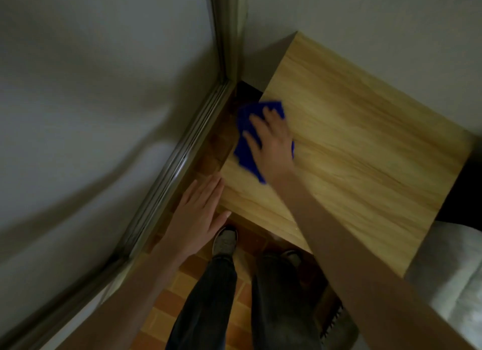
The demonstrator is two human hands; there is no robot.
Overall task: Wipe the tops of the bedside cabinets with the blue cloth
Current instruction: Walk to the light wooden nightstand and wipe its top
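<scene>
One bedside cabinet (352, 141), one blue cloth (245, 154) at its top's left edge, pressed flat under spread right grip (271, 141). Left grip (198, 211) spread, straight-fingered, at cabinet's near left corner.

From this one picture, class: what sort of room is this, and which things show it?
Probably a bedroom: a wooden cabinet stands in a corner, with white bedding right beside it.

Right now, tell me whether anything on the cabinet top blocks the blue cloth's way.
Nothing visible does. The right hand presses the blue cloth at the left edge of the cabinet top, and the wood beyond it shows bare. The left hand sits by the near corner, off that path.
</scene>
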